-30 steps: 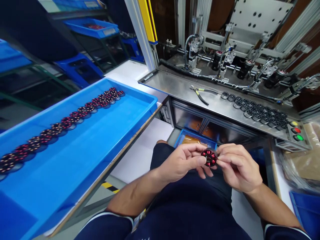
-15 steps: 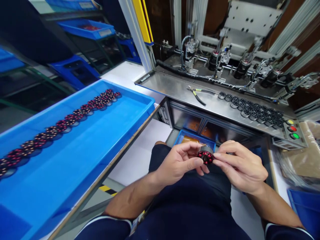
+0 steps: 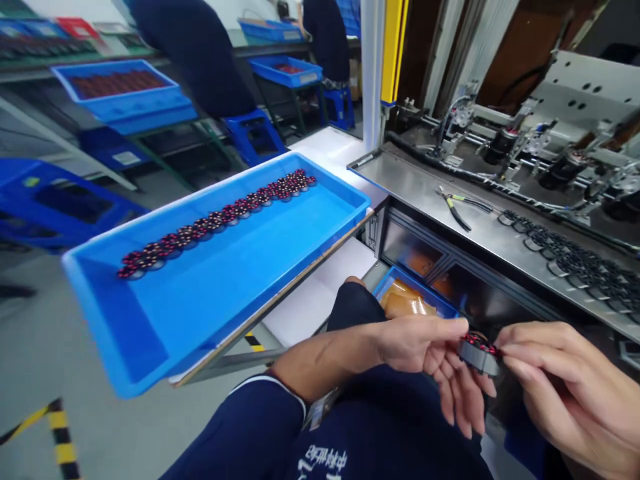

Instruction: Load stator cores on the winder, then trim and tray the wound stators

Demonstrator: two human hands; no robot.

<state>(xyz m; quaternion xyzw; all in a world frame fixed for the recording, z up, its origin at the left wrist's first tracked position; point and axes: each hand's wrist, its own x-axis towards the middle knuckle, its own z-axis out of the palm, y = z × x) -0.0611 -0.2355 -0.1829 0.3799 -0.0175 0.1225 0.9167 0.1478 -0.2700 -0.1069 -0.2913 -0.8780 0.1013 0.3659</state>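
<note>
A small round motor stator (image 3: 479, 353), grey-rimmed with red and dark windings, is held over my lap at the lower right. My left hand (image 3: 425, 347) grips it between the thumb on top and the fingers beneath. From the other side my right hand (image 3: 565, 373) pinches its edge with thumb and forefinger; whether a thin wire lies in that pinch I cannot make out. Similar red-wound stators (image 3: 215, 223) lie in a long band inside the large blue tray (image 3: 220, 313) on my left.
Cutting pliers (image 3: 457, 210) and rows of black ring-shaped parts (image 3: 575, 253) lie on the metal ledge (image 3: 415, 180) of a machine. A blue bin (image 3: 390, 287) with amber sheets sits below. Behind the tray are stools (image 3: 255, 137), more trays and people in dark clothes.
My view has swung left, showing more of the blue tray and the people behind. The stator has tilted in my hands, its wound face now turned upward.
</note>
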